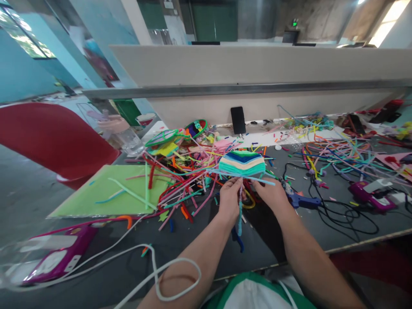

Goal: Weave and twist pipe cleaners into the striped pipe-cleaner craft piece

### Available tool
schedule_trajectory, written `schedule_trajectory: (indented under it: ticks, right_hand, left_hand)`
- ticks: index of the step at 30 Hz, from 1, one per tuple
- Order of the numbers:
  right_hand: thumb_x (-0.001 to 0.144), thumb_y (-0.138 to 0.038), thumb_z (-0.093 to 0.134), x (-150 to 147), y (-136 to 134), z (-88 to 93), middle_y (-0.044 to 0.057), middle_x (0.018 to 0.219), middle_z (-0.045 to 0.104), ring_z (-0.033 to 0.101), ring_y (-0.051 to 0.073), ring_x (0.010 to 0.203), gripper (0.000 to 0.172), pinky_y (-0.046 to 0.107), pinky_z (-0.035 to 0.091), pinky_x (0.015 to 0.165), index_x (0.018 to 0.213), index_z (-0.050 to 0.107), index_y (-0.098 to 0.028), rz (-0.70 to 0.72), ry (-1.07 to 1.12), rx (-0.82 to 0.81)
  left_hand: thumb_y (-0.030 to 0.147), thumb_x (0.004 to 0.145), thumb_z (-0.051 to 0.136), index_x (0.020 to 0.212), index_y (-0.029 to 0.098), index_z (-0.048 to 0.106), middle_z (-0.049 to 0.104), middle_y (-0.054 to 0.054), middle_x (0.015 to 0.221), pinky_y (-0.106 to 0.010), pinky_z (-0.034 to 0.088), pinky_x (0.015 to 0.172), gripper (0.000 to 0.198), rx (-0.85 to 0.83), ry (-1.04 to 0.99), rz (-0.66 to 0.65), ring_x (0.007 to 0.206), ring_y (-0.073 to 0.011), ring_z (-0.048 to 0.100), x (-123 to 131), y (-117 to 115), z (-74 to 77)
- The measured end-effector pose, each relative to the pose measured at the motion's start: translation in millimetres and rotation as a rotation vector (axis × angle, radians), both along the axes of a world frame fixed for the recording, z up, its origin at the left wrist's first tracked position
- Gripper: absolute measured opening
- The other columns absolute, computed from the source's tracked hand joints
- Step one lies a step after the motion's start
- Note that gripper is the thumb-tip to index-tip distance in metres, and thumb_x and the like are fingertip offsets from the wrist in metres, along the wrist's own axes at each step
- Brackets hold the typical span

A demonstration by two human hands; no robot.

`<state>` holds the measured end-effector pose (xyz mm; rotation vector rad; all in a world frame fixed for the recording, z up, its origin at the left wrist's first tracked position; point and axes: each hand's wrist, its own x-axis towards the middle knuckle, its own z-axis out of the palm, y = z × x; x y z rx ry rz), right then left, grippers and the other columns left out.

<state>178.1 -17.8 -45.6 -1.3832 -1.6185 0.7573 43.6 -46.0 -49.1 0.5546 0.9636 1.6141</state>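
Observation:
A striped pipe-cleaner panel (242, 164), banded in green, blue, cream and teal, is held up over the table. Along its lower edge runs a loose-ended light blue pipe cleaner (268, 183). My left hand (230, 194) is closed at the panel's lower middle, with a fuzzy teal stem (240, 219) hanging below it. My right hand (270, 194) pinches near the lower right edge, by the light blue pipe cleaner. The fingertips are partly hidden. Just right of that hand lies a blue glue gun (302, 201). Below the hands is a dark blue handled tool (237, 240), mostly covered.
Many loose pipe cleaners (189, 180) pile up on the left, beside a green sheet (106, 193). A phone (238, 120) leans against the white partition (257, 64). Black cables (341, 214) and purple power strips (370, 195) lie right; a white cord (154, 257) loops near my left forearm.

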Motion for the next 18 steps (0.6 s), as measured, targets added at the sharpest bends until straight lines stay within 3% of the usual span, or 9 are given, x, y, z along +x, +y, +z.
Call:
schedule_trajectory:
  ticks: [3, 7, 11, 14, 18]
  right_hand:
    - [0.077, -0.053, 0.059, 4.5, -6.0, 6.4, 0.003, 0.061, 0.062, 0.055, 0.016, 0.061, 0.037, 0.026, 0.032, 0.055, 0.057, 0.060, -0.022, -0.079, -0.381, 0.108]
    - [0.084, -0.046, 0.054, 5.0, -9.6, 14.5, 0.002, 0.072, 0.064, 0.056, 0.015, 0.068, 0.028, 0.025, 0.033, 0.060, 0.072, 0.062, -0.022, -0.026, -0.416, 0.275]
    - [0.082, -0.043, 0.059, 5.8, -6.3, 19.2, 0.002, 0.073, 0.064, 0.056, 0.017, 0.069, 0.024, 0.028, 0.031, 0.060, 0.073, 0.062, -0.022, -0.038, -0.505, 0.268]
    - [0.080, -0.033, 0.063, 4.1, -4.3, 20.7, 0.002, 0.086, 0.068, 0.058, 0.020, 0.085, 0.010, 0.031, 0.030, 0.069, 0.085, 0.066, -0.024, 0.052, -0.557, 0.312]
    - [0.079, -0.022, 0.063, -1.0, -4.5, 17.2, 0.001, 0.099, 0.068, 0.055, 0.023, 0.098, 0.018, 0.036, 0.026, 0.080, 0.095, 0.068, -0.030, 0.147, -0.570, 0.371]
  left_hand:
    - [0.036, 0.064, 0.076, 0.077, 0.013, 0.057, 0.052, 0.006, 0.053, -0.021, 0.034, 0.033, 0.032, -0.005, 0.004, -0.006, 0.033, -0.0066, 0.043, 0.0, 0.0, 0.3]
    - [0.036, 0.066, 0.074, 0.075, 0.013, 0.056, 0.051, 0.006, 0.052, -0.020, 0.035, 0.034, 0.030, 0.007, 0.019, -0.006, 0.033, -0.0060, 0.043, -1.1, 1.1, 0.0]
    - [0.036, 0.066, 0.075, 0.075, 0.013, 0.057, 0.051, 0.006, 0.052, -0.020, 0.034, 0.034, 0.030, 0.006, 0.053, -0.020, 0.033, -0.0065, 0.044, -1.4, 1.2, -0.2]
    - [0.036, 0.065, 0.075, 0.075, 0.013, 0.057, 0.051, 0.006, 0.052, -0.021, 0.034, 0.033, 0.030, -0.003, 0.070, -0.017, 0.033, -0.0068, 0.044, -0.6, 0.8, -0.4]
    - [0.036, 0.065, 0.075, 0.075, 0.013, 0.058, 0.051, 0.006, 0.048, -0.020, 0.033, 0.034, 0.030, -0.008, 0.089, -0.023, 0.032, -0.0062, 0.042, 1.6, -0.7, 0.2]
